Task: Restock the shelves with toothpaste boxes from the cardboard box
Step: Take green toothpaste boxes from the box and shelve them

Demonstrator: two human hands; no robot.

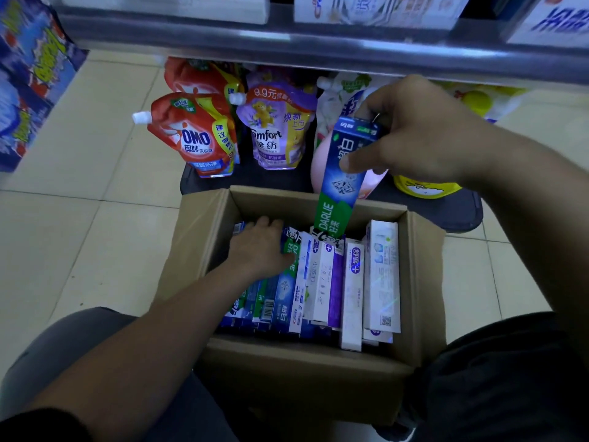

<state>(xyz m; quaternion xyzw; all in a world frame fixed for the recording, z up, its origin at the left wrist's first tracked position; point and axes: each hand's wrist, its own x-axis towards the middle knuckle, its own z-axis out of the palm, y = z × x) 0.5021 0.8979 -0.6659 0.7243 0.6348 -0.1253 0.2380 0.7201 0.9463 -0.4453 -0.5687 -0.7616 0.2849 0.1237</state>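
The right hand point(424, 135) is clamped on one blue-and-green Darlie box point(342, 186), thumb on its front face and fingers round its top end. The box hangs tilted, with its lower end among the packs at the carton's 12 o'clock edge. The left hand point(258, 247) lies palm down at 10 o'clock inside the cardboard box point(306, 371), fingers bent over the far ends of the blue-and-green toothpaste boxes point(271, 301); whether it actually grips them cannot be told. Those packs fill the carton's 9 o'clock half, too overlapped to count. At least four white toothpaste boxes point(382, 272) stand on edge toward 3 o'clock. The carton sits on the tiled floor point(79, 218). Beyond it at 12 o'clock, on the bottom shelf, stand two red OMO pouches point(194, 138) and one purple Comfort pouch point(277, 132).
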